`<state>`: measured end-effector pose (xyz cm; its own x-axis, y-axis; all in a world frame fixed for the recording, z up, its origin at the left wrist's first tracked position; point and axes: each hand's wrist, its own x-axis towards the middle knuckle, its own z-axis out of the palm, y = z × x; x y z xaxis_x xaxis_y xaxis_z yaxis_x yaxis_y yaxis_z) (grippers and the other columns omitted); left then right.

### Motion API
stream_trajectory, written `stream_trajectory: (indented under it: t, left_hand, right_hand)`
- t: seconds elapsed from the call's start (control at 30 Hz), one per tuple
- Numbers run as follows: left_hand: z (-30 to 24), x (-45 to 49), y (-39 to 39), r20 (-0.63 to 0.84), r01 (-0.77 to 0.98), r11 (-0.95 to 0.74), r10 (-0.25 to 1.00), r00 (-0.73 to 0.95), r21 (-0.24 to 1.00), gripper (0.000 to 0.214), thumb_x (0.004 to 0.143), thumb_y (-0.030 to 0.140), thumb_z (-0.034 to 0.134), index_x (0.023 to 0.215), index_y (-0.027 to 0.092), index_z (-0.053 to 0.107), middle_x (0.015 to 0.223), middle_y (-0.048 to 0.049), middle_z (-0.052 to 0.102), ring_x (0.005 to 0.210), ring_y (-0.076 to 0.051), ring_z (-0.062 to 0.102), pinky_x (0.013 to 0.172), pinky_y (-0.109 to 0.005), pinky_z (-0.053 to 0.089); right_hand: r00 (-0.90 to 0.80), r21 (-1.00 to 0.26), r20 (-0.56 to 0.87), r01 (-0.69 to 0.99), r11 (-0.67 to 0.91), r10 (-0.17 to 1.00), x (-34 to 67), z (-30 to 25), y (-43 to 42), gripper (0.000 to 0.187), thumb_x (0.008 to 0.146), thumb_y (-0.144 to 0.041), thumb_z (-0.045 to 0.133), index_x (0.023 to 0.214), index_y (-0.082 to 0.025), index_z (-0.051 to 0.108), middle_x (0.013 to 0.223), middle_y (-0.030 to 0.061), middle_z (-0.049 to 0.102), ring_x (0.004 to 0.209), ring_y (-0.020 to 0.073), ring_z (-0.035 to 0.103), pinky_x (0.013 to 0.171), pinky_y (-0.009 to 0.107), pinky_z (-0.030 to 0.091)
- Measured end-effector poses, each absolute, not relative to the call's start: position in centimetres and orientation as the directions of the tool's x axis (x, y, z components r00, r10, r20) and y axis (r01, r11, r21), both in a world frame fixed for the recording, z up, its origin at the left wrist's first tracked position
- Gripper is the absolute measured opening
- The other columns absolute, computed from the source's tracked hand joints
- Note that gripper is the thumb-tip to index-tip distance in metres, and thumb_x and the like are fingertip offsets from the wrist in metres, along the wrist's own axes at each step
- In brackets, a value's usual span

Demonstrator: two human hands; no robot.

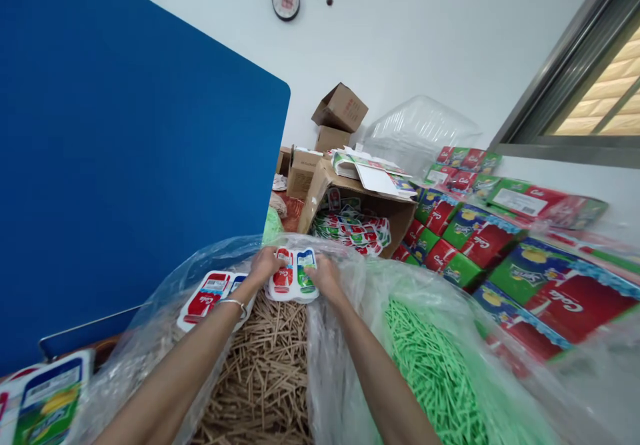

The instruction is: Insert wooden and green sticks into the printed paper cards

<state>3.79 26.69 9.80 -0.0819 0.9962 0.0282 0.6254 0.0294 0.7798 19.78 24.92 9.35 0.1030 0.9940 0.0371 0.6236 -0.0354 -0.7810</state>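
Both my hands hold a white-edged printed card [293, 293], apparently a small stack, with a red cola can and a green-and-blue drink picture on it. My left hand [265, 264], with a bracelet at its wrist, has its fingers closed on the card's left edge. At the right edge, the thumb and fingers of my right hand [325, 276] pinch it. The card is above brown paper strips [263, 365] in a clear plastic bag [190, 265]. Another cola card [205, 302] lies to the left, partly hidden by my left forearm.
Green paper strips [430, 358] fill a bag on the right. Beyond lies an open carton [320, 192] of loose printed cards. Printed drink boxes [530, 272] are stacked along the right wall. A blue panel [165, 145] blocks the left; more cards [50, 398] sit below it.
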Motion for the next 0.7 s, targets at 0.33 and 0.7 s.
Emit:
stream_trajectory:
  t: [0.33, 0.7]
  left_hand:
    - [7.9, 1.2, 24.6, 0.274, 0.850, -0.100, 0.960, -0.053, 0.517, 0.034, 0.091, 0.032, 0.057, 0.122, 0.018, 0.055, 0.125, -0.0093, 0.058, 0.108, -0.025, 0.059, 0.089, -0.049, 0.049]
    - [6.5, -10.0, 21.8, -0.094, 0.852, 0.244, 0.969, -0.227, 0.464, 0.029, 0.089, 0.035, 0.059, 0.111, 0.016, 0.060, 0.110, -0.0070, 0.065, 0.093, -0.021, 0.065, 0.080, -0.042, 0.053]
  right_hand:
    - [-0.034, -0.556, 0.393, 0.787, 0.267, 0.919, 20.2, 8.8, 21.4, 0.023, 0.089, -0.014, 0.053, 0.111, -0.014, 0.061, 0.111, 0.0140, 0.062, 0.112, 0.0283, 0.054, 0.099, 0.050, 0.040]
    - [-0.413, -0.497, 0.536, 0.550, 0.671, 0.736, 21.1, 5.5, 7.7, 0.026, 0.091, -0.013, 0.044, 0.110, -0.022, 0.059, 0.100, 0.0058, 0.067, 0.095, 0.0169, 0.066, 0.082, 0.024, 0.053]
